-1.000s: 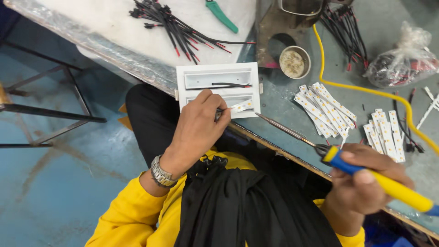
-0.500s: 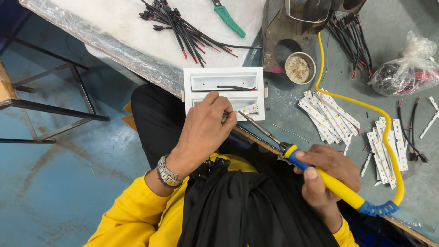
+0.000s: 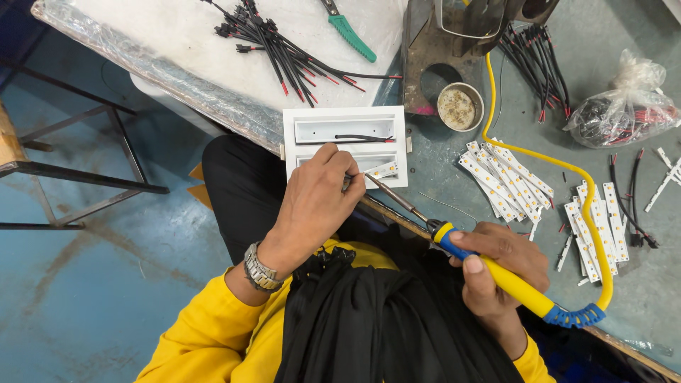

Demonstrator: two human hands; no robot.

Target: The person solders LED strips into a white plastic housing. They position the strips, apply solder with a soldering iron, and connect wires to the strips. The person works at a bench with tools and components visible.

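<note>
Right now the left hand point(image 3: 316, 202) rests on the near edge of a white plastic fixture point(image 3: 345, 145) with two long slots, its fingers curled together and pinched on something thin at the fingertips; what exactly they grip is too small to tell. Just right of those fingertips, in the nearer slot, lies a short LED strip point(image 3: 384, 169). The right hand point(image 3: 496, 273) is wrapped firmly around the yellow-and-blue handle of a soldering iron point(image 3: 496, 273), thumb laid along the grip. The iron's metal tip points far and left, ending just beside the left fingertips and the strip; whether it touches the strip cannot be told. A black wire point(image 3: 363, 137) lies in the farther slot. A yellow cord point(image 3: 567, 170) loops from the handle's end across the grey bench point(image 3: 440, 195). To the right lie loose LED strips point(image 3: 507, 177); farther off, a bundle of black wires point(image 3: 284, 42).
</note>
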